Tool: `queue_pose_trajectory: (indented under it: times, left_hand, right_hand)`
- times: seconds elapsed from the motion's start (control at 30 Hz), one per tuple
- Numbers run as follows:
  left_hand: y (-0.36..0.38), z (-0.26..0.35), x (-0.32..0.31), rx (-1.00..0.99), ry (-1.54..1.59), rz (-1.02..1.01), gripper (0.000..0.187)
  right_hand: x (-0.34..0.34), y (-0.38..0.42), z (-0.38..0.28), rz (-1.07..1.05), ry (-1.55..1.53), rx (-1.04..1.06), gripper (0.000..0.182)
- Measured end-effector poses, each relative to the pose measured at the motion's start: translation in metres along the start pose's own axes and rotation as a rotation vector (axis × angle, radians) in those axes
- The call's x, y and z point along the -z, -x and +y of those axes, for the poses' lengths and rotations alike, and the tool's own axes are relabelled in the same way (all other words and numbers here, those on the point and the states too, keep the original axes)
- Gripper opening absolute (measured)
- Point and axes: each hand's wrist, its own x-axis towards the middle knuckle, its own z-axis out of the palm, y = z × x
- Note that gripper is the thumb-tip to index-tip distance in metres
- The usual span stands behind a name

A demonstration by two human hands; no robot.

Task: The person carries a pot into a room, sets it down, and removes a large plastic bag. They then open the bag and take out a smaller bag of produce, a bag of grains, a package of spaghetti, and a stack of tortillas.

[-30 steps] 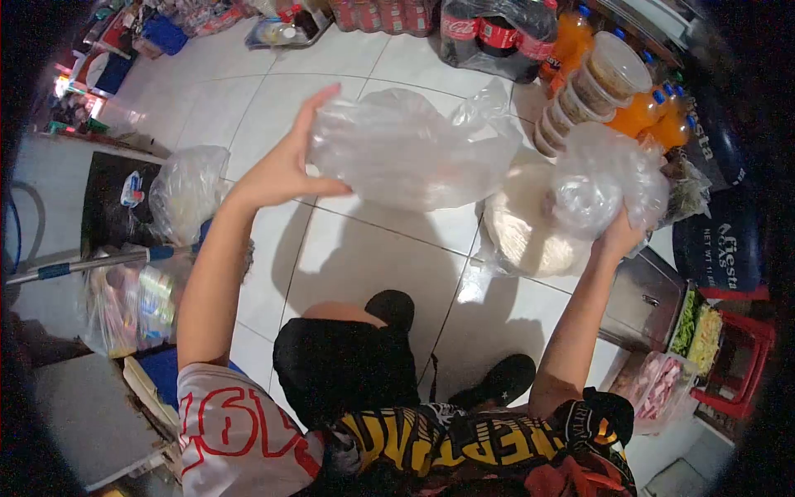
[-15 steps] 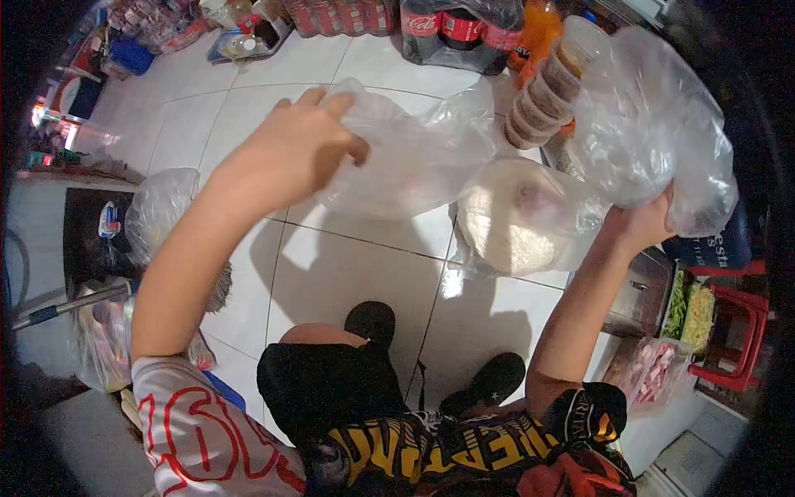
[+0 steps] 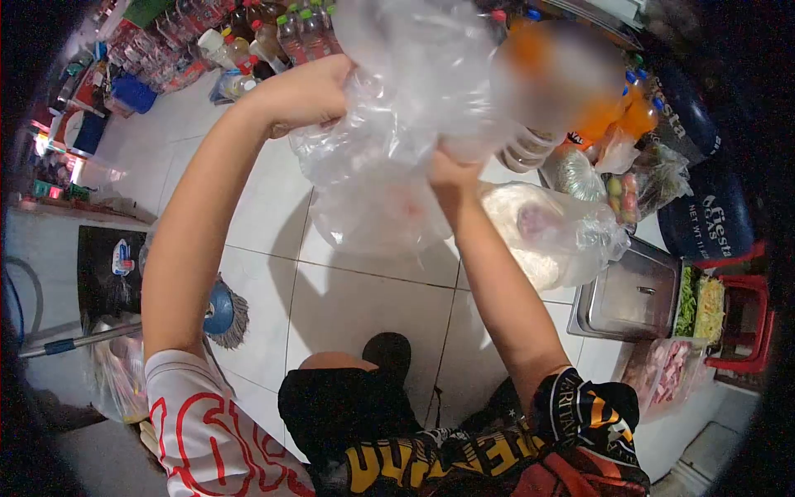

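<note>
A large clear plastic bag [image 3: 414, 74] is bunched up in front of me. My left hand [image 3: 319, 93] is closed at its left edge, gripping the plastic. From below, my right hand [image 3: 455, 172] is shut on the same bunched plastic, its fingers partly hidden by it. Under both hands hangs or rests more clear plastic [image 3: 377, 207], with a faint reddish spot, above the white tiled floor [image 3: 364, 315]. Just right of my right wrist lies a clear bag of pale, rounded contents [image 3: 538, 257], partly covered by my forearm.
Stacked round tubs [image 3: 526, 153] and orange soda bottles [image 3: 638, 116] stand at the right. Beyond them are a dark blue gas cylinder [image 3: 704, 219], a steel tray [image 3: 633, 290], a red stool [image 3: 749, 319] and bagged pink meat [image 3: 671, 373]. A mop [image 3: 228, 315] lies left.
My right hand has swung left with its plastic bag, from above the right side to the middle. My left hand has risen slightly and closed on the plastic.
</note>
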Motion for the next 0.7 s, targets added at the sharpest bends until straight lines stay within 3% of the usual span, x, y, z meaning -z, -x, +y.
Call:
queue_pose_trajectory:
  times: [0.03,0.07,0.1,0.13,0.17,0.2,0.27,0.33,0.4,0.47,0.53,0.6,0.63,0.67,0.7]
  left_hand:
    - [-0.002,-0.004,0.002,-0.005,0.000,-0.001,0.063]
    - [-0.002,-0.012,0.004,-0.026,0.034,0.014,0.063]
    - [-0.002,-0.019,0.008,-0.046,0.066,0.033,0.063]
    - [-0.001,-0.022,0.012,-0.046,0.065,0.037,0.063]
    - [0.001,-0.026,0.014,-0.095,0.035,0.162,0.063]
    - [0.003,-0.030,0.016,-0.141,0.006,0.283,0.063]
    - [0.003,-0.034,0.033,-0.149,-0.094,0.237,0.061]
    - [0.003,-0.036,0.043,-0.290,-0.570,0.247,0.064]
    - [0.006,-0.033,0.040,-0.277,-0.548,0.211,0.064]
    - [0.011,-0.026,0.031,-0.302,-0.578,0.267,0.063]
    - [0.010,-0.027,0.022,-0.315,-0.530,0.277,0.061]
    - [0.011,-0.016,0.014,-0.328,-0.487,0.287,0.058]
    - [0.017,0.001,0.011,-0.165,-0.368,0.214,0.053]
    - [0.015,0.002,0.010,-0.090,-0.305,0.175,0.051]
    - [0.014,0.002,0.009,-0.012,-0.244,0.141,0.049]
  right_hand:
    - [-0.001,0.006,0.004,-0.123,0.063,0.033,0.046]
    - [0.005,0.009,0.006,-0.415,0.546,0.240,0.046]
    - [0.007,0.014,0.000,-0.415,0.545,0.246,0.046]
    - [0.009,0.021,-0.007,-0.555,0.717,0.208,0.039]
    - [0.012,0.026,-0.010,-0.693,0.890,0.163,0.034]
    - [0.018,0.030,-0.006,-0.692,0.888,0.157,0.034]
    - [0.044,0.039,0.007,-1.027,1.222,-0.069,0.035]
    - [0.065,0.026,0.012,-1.361,1.504,-0.346,0.034]
    - [0.078,0.003,-0.002,-1.408,1.589,-0.553,0.033]
    - [0.087,-0.023,-0.026,-1.255,1.487,-0.467,0.033]
    - [0.091,-0.049,-0.059,-1.017,1.166,-0.412,0.024]
    - [0.065,-0.053,-0.112,-0.448,0.798,-0.470,0.021]
    - [0.056,-0.048,-0.110,-0.447,0.800,-0.472,0.021]
    - [0.048,-0.043,-0.106,-0.078,0.349,-0.385,0.018]
    - [0.045,-0.031,-0.090,0.034,0.326,-0.230,0.023]
